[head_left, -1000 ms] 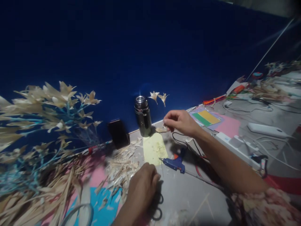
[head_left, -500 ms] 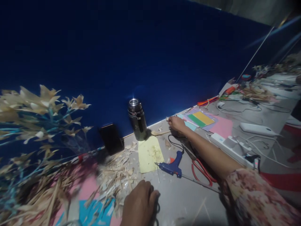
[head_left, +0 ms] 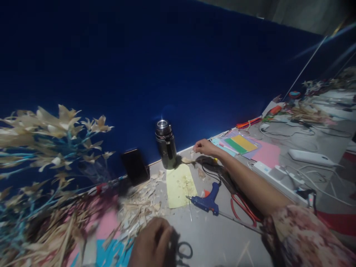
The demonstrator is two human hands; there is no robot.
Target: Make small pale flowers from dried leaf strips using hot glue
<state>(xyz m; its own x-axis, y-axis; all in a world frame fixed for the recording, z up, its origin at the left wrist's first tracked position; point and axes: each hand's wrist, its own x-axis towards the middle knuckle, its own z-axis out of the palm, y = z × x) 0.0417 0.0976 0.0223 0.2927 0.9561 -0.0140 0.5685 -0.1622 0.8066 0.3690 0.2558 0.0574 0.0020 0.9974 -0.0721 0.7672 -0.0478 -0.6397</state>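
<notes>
My right hand point(head_left: 205, 147) reaches to the table's back edge, fingers pinched together beside small pale scraps point(head_left: 192, 152); what is between the fingertips is too small to name. My left hand point(head_left: 152, 243) is curled low in the view, its fingertips hidden. Dark scissor handles point(head_left: 184, 250) lie just right of it. Between the hands a blue glue gun point(head_left: 204, 202) rests with its nozzle at a yellow paper point(head_left: 178, 189) spotted with glue. Red-handled pliers or cutters point(head_left: 244, 211) lie under my right forearm.
A steel flask point(head_left: 166, 146) and a dark phone point(head_left: 135, 167) stand along the blue wall. Dried-leaf flowers point(head_left: 59, 126) on blue stems rise at left above husk scraps point(head_left: 139, 204). To the right are a power strip point(head_left: 280, 181), coloured sheets point(head_left: 241, 142) and loose cables.
My right hand has moved slightly left along the back edge. My left hand has drawn back toward me and left, showing more of the scissor handles. The view has shifted a little.
</notes>
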